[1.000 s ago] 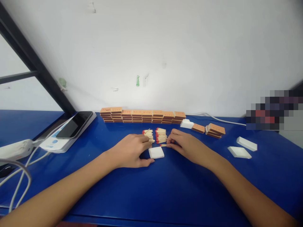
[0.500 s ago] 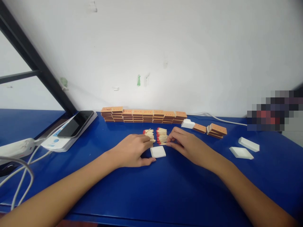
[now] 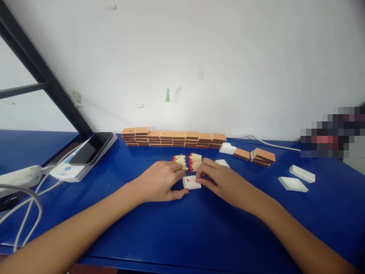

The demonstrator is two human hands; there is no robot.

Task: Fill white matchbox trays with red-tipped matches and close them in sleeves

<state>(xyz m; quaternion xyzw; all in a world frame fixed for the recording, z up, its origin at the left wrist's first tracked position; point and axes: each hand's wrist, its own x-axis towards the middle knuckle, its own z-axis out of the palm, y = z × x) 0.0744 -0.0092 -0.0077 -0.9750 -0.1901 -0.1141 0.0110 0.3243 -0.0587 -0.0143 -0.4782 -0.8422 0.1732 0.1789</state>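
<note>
A small white matchbox tray [image 3: 191,183] lies on the blue table [image 3: 182,224] between my hands, with a red-tipped match or two in it. My left hand [image 3: 159,182] rests beside the tray's left edge, fingers curled, thumb touching the tray's near corner. My right hand [image 3: 219,179] pinches matches over the tray's right side. Just behind the tray lie two piles of red-tipped matches [image 3: 188,162]. Another white tray [image 3: 222,163] shows behind my right hand.
A row of stacked orange matchboxes [image 3: 173,138] lines the wall. More orange sleeves [image 3: 258,156] and white trays [image 3: 298,179] lie to the right. At left sit a phone [image 3: 90,148] on a white device, a power strip [image 3: 19,177] and cables.
My right hand moved from the match pile down to the white tray, bringing matches with it. Matches now lie in the tray. A white tray behind the right hand became visible.
</note>
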